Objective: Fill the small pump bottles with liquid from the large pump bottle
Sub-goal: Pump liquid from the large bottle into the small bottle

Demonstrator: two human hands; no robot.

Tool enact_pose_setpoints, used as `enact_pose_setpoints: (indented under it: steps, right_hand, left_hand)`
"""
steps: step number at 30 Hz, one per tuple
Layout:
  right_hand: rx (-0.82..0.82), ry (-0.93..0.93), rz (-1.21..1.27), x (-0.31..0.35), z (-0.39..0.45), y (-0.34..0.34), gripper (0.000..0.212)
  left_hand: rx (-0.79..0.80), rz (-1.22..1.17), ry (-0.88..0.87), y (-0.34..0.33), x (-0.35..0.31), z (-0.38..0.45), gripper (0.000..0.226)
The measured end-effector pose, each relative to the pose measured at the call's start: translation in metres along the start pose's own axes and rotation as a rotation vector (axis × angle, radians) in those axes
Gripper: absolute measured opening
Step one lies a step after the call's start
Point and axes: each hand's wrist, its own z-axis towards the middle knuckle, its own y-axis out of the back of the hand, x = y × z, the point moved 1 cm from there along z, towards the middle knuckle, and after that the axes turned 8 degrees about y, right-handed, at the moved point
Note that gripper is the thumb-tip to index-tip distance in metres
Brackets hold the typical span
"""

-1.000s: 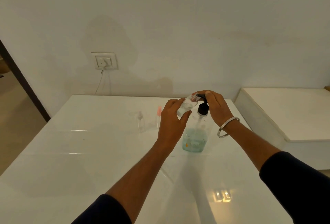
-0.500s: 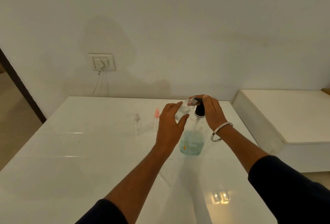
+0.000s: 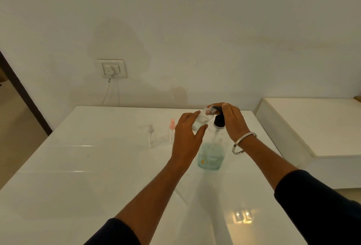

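Note:
The large clear pump bottle [image 3: 212, 155], with pale blue liquid low in it and a black pump head, stands upright on the white table [image 3: 97, 176]. My right hand [image 3: 233, 121] rests on top of the pump head, fingers draped over it. My left hand [image 3: 187, 137] holds a small clear bottle [image 3: 203, 120], uncapped and tilted, its open neck at the pump's spout. Two more small bottles stand to the left: one with a clear pump [image 3: 152, 137], one with a pink pump [image 3: 172, 130].
A wall socket [image 3: 112, 68] with a plug and hanging cable is on the wall behind the table. A lower white surface [image 3: 312, 127] adjoins the table on the right. A dark doorway edge is at far left.
Both hands and bottles keep the same pose at the pump spout. The pump head has sunk from where it was a second ago; the view has shifted only slightly.

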Motion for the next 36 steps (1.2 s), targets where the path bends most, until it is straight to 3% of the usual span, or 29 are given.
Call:
enact_pose_setpoints:
  steps: [9, 17, 29, 36]
  right_hand:
    - [-0.041, -0.001, 0.025, -0.001, -0.006, 0.000, 0.037]
    - [0.021, 0.034, -0.006, 0.006, 0.001, 0.002, 0.040]
    - [-0.064, 0.036, 0.011, 0.001, -0.006, -0.003, 0.035]
    - [0.011, 0.051, -0.045, 0.009, -0.001, 0.004, 0.035]
  left_hand:
    - [-0.003, 0.001, -0.008, -0.001, 0.000, -0.002, 0.043]
    - [-0.011, 0.002, -0.012, 0.002, -0.003, 0.000, 0.044]
    - [-0.004, 0.033, -0.006, -0.002, 0.002, -0.001, 0.044]
    - [-0.006, 0.025, -0.043, 0.005, -0.005, 0.001, 0.043]
